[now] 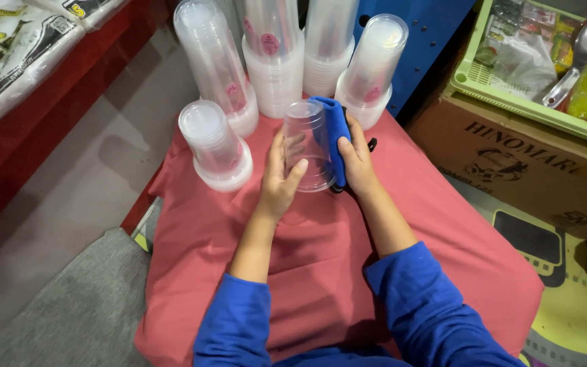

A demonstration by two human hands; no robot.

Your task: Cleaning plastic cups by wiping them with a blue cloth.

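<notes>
Both arms reached forward from the bottom of the view, sleeved in blue to just past the elbows, the forearms bare. They converged as they went out, so that the two hands met close together. The left hand (pixel 278 182) stood on edge with the palm turned inward toward the right, fingers extended upward and slightly curled, the thumb angled across toward the other hand. The right hand (pixel 356 158) faced it, its wrist bent a little, the grip closed with fingers wrapped round and the thumb pressed forward on top.
</notes>
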